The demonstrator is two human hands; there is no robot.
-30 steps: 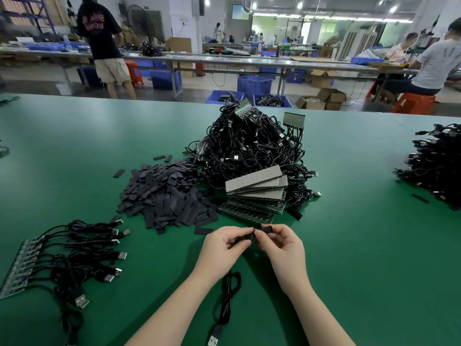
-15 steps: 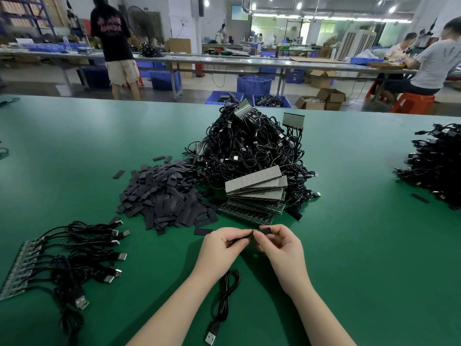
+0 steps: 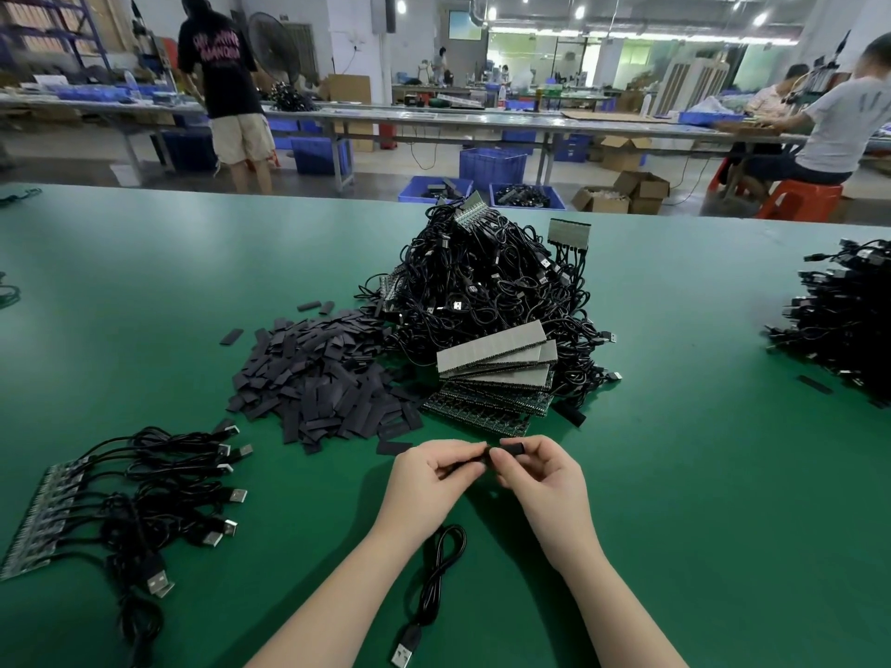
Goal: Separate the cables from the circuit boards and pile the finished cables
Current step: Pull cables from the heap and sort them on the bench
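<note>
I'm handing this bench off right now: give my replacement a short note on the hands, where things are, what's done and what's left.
Left hand pinches the end of a black cable; right hand pinches a small black sleeve at that end. The cable's USB plug trails toward you on the green table.
Done: a pile of cables at far right; a stack of boards in the centre.
Left: the big tangled heap behind the stack, and the board with attached cables at left. Loose sleeves lie left of centre.
</note>
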